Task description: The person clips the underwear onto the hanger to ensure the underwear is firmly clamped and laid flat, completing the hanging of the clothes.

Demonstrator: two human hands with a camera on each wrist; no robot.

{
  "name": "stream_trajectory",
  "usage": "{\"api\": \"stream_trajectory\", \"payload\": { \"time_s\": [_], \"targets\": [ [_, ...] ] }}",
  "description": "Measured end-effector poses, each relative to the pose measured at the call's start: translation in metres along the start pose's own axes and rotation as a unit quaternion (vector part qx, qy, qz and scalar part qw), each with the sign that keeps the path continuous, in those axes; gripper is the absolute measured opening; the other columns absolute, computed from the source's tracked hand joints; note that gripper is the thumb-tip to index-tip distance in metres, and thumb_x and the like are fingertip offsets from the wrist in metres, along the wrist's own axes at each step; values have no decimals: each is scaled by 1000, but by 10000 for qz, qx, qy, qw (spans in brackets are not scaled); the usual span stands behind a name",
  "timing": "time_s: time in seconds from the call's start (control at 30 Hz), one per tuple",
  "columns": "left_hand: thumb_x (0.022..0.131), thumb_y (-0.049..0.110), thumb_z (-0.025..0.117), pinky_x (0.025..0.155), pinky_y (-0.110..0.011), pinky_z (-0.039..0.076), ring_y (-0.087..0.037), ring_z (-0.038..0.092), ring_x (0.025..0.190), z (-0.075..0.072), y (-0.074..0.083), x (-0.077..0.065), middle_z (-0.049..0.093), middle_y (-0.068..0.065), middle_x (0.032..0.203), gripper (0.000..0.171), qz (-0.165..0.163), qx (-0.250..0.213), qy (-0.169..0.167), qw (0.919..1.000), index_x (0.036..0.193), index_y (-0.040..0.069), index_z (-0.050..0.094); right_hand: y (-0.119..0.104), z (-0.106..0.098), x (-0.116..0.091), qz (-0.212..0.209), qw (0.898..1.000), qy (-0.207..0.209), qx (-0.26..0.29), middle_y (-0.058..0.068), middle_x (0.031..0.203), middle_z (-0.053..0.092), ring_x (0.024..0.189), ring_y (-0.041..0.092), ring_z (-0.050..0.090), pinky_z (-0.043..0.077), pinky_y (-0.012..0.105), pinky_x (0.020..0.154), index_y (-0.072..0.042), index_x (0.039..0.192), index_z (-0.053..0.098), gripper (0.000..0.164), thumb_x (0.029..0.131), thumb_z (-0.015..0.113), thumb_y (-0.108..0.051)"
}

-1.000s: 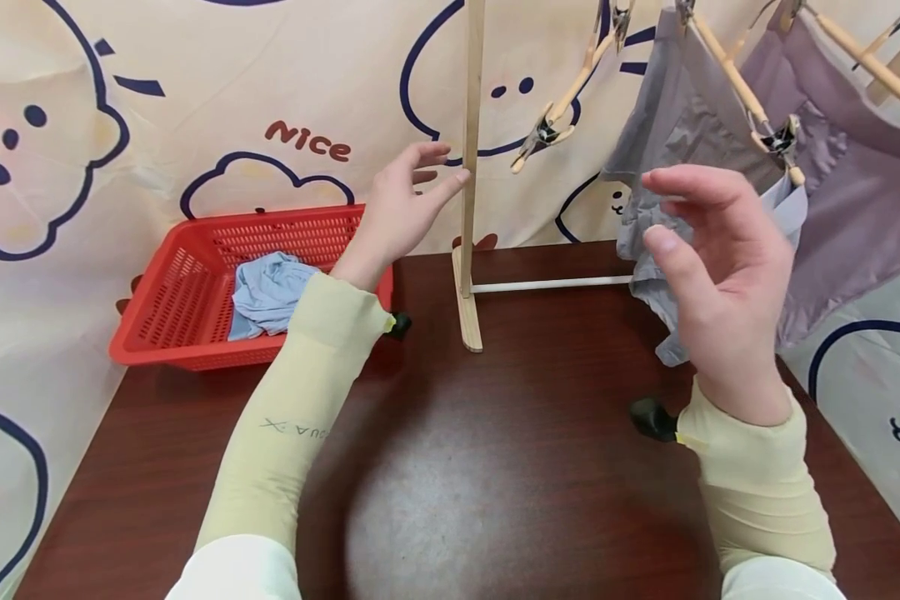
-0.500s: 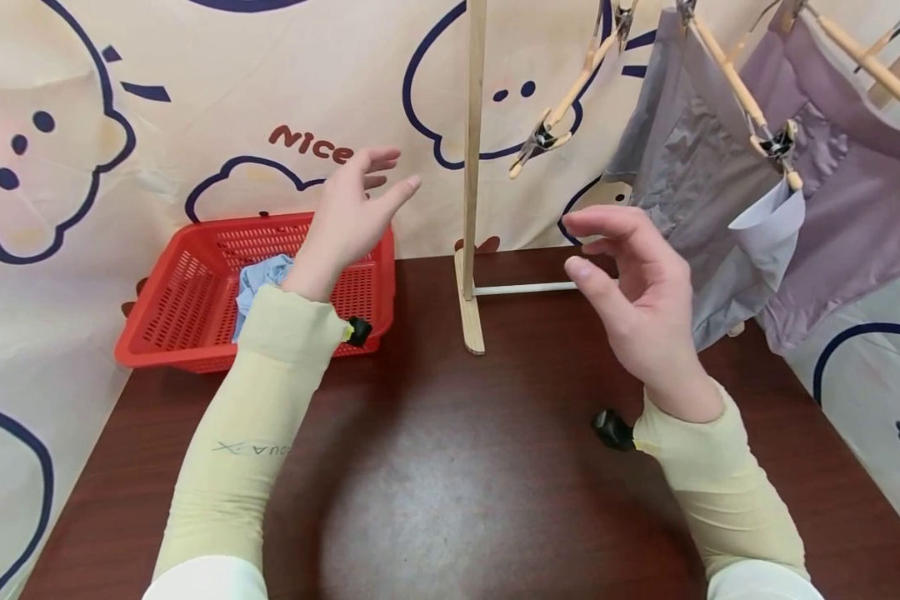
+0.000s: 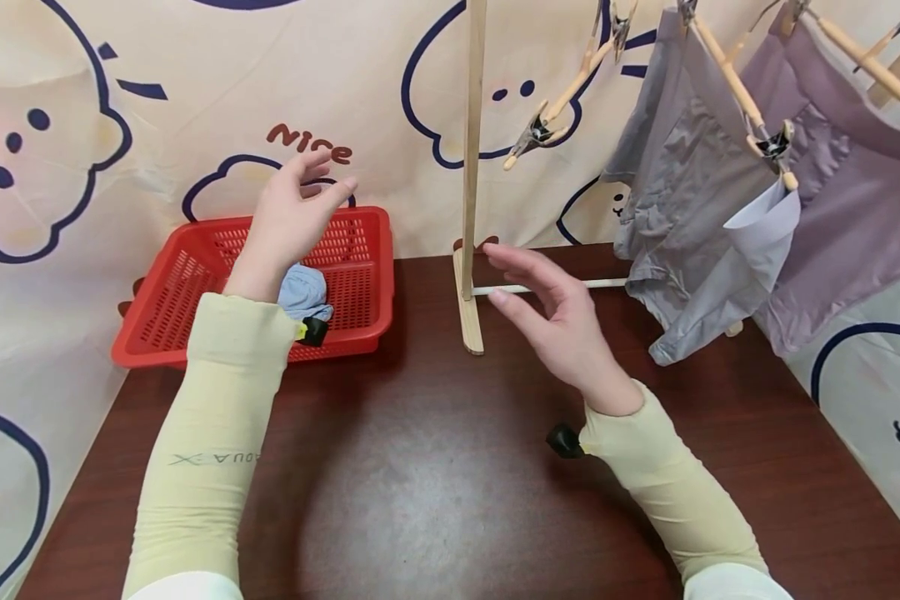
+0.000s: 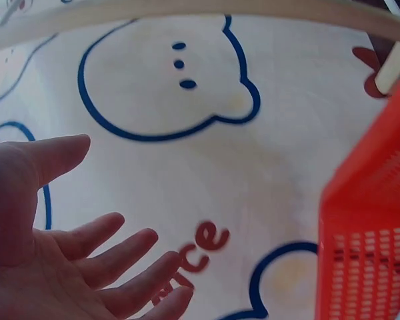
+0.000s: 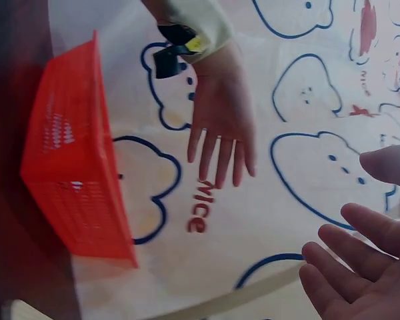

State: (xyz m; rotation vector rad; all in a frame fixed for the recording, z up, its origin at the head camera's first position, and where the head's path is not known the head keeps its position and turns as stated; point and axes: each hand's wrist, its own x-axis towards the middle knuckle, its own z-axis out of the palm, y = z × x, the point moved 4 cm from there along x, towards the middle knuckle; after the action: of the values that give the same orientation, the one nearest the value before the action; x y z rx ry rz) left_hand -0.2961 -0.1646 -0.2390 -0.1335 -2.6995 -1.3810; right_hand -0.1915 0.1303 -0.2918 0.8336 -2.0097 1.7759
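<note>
Red basket [image 3: 363, 287] below printed word "Nice" [image 3: 303, 140]

Tabletop [image 3: 420, 467]: dark reddish brown and glossy; a pale patch of glare near its middle
Backdrop [image 3: 217, 92]: cream cloth behind the table; soft creases at the left
Lettering [image 5: 197, 217]: "Nice" in brownish red, printed above a cloud-shaped outline
Left figure [image 3: 39, 119]: thick navy outline; 3 dark ovals as its face; 2 short strokes beside it
Middle figure [image 3: 527, 87]: rounded navy outline; 2 dark ovals showing
Grey garment [image 3: 682, 183]: hangs at the right from 1 wooden hanger [image 3: 727, 75]; a whitish corner droops below the black clip [image 3: 774, 146]
Purple garment [image 3: 847, 233]: hangs farther right, partly behind the grey garment
</note>
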Motion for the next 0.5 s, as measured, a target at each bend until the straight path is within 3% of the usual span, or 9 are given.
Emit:
{"api": "stream_trajectory", "payload": {
  "time_s": [0.3, 0.5],
  "targets": [
    [99, 55, 56, 113, -52, 34, -32, 36, 145, -14, -33, 4, 34, -13, 161, 78, -358, 193, -85, 9991, 162, 15, 29, 29, 35, 3, 512, 9968, -562, -228, -4, 142, 59, 130, 14, 53, 41, 43, 108, -10, 142, 61, 45, 98, 69, -8],
    [99, 59, 52, 113, -56, 31, -37, 32, 146, -17, -58, 9, 31, -20, 161, 85, -767, 365, -261, 9960, 162, 9, 24, 42, 60, 5, 861, 9907, -1019, -263, -8, 145, 56, 134, 9, 48, 37, 44, 111, -14, 144, 59, 47, 99, 69, -21]
  ]
}}
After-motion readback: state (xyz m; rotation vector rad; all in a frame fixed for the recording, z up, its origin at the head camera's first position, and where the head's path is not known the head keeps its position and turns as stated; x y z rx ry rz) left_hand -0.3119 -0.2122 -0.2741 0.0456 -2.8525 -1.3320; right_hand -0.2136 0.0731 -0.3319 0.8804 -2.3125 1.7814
